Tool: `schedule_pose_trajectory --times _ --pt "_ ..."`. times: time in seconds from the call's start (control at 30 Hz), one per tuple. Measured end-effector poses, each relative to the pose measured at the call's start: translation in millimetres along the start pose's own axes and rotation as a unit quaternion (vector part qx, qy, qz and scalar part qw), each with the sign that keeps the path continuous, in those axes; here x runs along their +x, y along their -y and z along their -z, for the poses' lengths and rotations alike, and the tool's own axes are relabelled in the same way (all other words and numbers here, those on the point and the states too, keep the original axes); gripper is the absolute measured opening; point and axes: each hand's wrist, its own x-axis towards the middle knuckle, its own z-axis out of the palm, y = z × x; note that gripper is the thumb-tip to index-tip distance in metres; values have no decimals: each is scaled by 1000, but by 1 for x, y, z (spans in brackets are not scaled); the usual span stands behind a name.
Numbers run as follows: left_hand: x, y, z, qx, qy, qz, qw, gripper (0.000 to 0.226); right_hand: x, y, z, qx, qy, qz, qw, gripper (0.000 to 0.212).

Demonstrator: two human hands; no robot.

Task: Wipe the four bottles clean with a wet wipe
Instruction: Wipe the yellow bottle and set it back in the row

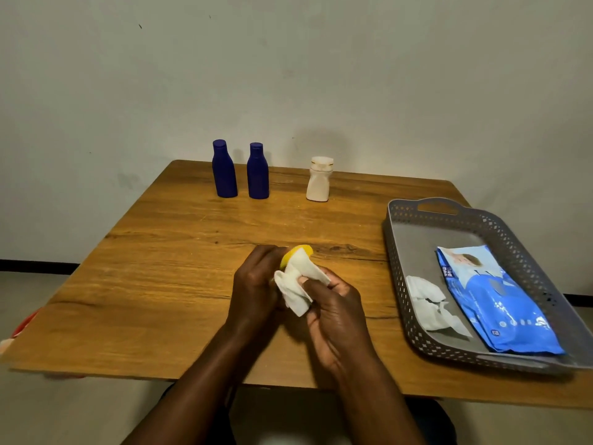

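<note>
A wooden worktop (pixel 160 252) with a plain grain is being shown from above, set against a pale, bare wall (pixel 288 75); a dark skirting line is being seen low on the wall at either side, and the floor beneath is being seen as pale. Near the front middle of the worktop, a yellow bottle (pixel 296 253) is being held by the left hand (pixel 256 284), whose grip is being closed round it; most of the bottle is being hidden by the fingers and the wipe. A white wipe (pixel 298 284) is being pinched by the right hand (pixel 333 313) and pressed against the yellow bottle, that grip being clenched on the wipe.

Toward the far edge, two blue bottles (pixel 224 170) (pixel 257 171) are being kept upright, just beside each other, and a white bottle (pixel 318 179) is being kept upright well apart to their right.

At the right edge of the worktop, a grey tray (pixel 449 203) with perforated walls is being left lying; inside it a blue pack (pixel 494 300) is lying flat, with a crumpled wipe (pixel 430 303) just beside it on the left
</note>
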Motion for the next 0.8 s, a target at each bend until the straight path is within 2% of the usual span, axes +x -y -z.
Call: schedule_pose_trajectory --times 0.1,0.2,0.27,0.37,0.43,0.57,0.67,0.8 --pt "14 9 5 -40 -15 122 992 41 23 3 19 -42 -40 8 998 25" --pt "30 19 13 -129 8 265 956 40 49 2 37 -80 -81 17 993 24" --pt "41 25 18 -174 18 309 935 40 63 -1 45 -122 -95 35 987 26" --pt "61 35 26 -160 50 301 939 41 80 -8 54 -209 -102 80 969 30" --pt "77 41 29 -126 73 275 950 38 83 -14 57 -275 -94 121 949 26" --pt "119 54 26 -63 116 213 968 34 80 -27 65 -416 -40 240 876 22" --pt "156 61 16 -14 133 163 977 39 83 -31 69 -421 -28 266 867 28" --pt "203 68 -4 42 159 120 979 44 88 -32 70 -422 -33 277 863 14"
